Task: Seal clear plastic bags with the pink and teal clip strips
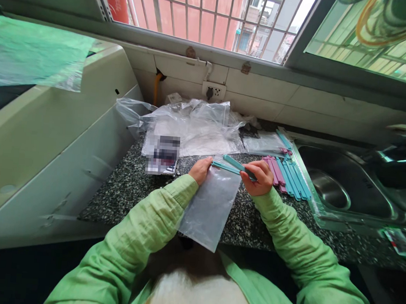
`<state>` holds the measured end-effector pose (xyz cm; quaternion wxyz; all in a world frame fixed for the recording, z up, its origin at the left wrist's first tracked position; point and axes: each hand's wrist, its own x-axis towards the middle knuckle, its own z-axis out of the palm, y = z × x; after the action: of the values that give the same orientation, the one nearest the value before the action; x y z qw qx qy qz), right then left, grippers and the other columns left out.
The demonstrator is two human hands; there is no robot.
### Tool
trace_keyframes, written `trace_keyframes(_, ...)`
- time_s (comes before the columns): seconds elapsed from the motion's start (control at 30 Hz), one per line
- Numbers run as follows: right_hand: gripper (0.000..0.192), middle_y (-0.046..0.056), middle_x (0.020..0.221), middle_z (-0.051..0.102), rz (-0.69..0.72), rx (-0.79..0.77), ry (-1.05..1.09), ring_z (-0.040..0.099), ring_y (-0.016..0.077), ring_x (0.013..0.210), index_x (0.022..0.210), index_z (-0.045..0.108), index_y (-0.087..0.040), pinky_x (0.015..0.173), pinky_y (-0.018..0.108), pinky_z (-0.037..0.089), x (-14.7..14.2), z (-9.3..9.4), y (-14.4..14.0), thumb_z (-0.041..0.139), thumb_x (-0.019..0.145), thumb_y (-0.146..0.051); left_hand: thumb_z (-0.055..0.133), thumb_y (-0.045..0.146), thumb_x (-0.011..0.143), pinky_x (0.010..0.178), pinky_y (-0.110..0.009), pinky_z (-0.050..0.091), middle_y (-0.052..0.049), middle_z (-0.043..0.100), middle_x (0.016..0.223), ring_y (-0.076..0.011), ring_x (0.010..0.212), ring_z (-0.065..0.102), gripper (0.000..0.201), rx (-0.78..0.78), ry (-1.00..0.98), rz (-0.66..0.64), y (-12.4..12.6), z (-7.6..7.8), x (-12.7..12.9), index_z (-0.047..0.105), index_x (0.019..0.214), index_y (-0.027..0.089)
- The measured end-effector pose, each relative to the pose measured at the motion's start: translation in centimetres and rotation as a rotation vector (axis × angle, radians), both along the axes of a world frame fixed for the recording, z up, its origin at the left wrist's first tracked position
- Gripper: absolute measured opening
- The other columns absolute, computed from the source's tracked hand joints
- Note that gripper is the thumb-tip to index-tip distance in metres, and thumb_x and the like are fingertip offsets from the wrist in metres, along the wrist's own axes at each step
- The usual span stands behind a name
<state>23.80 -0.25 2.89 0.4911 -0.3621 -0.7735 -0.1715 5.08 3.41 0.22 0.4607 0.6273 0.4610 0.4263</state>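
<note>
Centre of frame: the left hand (201,170), closed on a bag (210,203) at its upper edge, and the right hand (259,178), pinching a teal clip (233,161), apparently steady the bag's mouth, with more clips (293,178) lying rightward.

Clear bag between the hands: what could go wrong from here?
The clear bag could sag or twist, since the left hand pinches near its top and its lower end looks unsupported.

The upper teal strip might slip out of line: the right hand grips one end, and it sits at an angle to the lower teal strip.

The right hand might brush the nearby pink strips, pushing others toward the sink.
</note>
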Motion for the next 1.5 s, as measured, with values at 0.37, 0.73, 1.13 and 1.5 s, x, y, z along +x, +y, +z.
trace_keyframes(0.37, 0.009, 0.003, 0.066, 0.057, -0.01, 0.0, 0.021, 0.054, 0.0138, 0.062, 0.077, 0.058, -0.019, 0.055, 0.028, 0.045, 0.4, 0.6, -0.3, 0.054, 0.072, -0.026, 0.027, 0.021, 0.083, 0.075, -0.023, 0.04, -0.001, 0.062, 0.065, -0.0126, 0.068, 0.052, 0.042, -0.007, -0.006, 0.003, 0.1, -0.2, -0.1, 0.063, 0.061, 0.013)
trace_keyframes(0.73, 0.009, 0.002, 0.067, 0.056, -0.048, 0.045, 0.008, 0.052, 0.0135, 0.061, 0.079, 0.055, -0.02, 0.055, 0.028, 0.045, 0.8, 0.8, -0.2, 0.054, 0.073, -0.026, 0.028, 0.019, 0.081, 0.074, -0.023, 0.04, -0.001, 0.059, 0.063, -0.0126, 0.067, 0.05, 0.04, 0.002, -0.005, 0.028, 0.1, 0.1, -0.2, 0.061, 0.058, 0.014)
trace_keyframes(1.13, 0.01, 0.002, 0.069, 0.055, 0.009, 0.063, 0.071, 0.052, 0.0135, 0.064, 0.08, 0.056, -0.021, 0.057, 0.027, 0.044, 1.4, 0.7, 0.1, 0.056, 0.071, -0.022, 0.028, 0.018, 0.082, 0.077, -0.024, 0.04, -0.002, 0.059, 0.065, -0.0127, 0.067, 0.051, 0.04, 0.021, 0.021, 0.03, 0.4, -0.1, -0.3, 0.061, 0.06, 0.014)
trace_keyframes(1.5, 0.011, 0.002, 0.07, 0.056, -0.024, 0.078, 0.079, 0.053, 0.014, 0.065, 0.081, 0.055, -0.021, 0.057, 0.028, 0.045, 2.0, 0.3, 0.3, 0.057, 0.07, -0.022, 0.024, 0.02, 0.085, 0.078, -0.026, 0.044, -0.004, 0.064, 0.071, -0.0137, 0.072, 0.056, 0.043, 0.136, 0.155, 0.061, 0.9, -1.1, -0.6, 0.062, 0.067, 0.012)
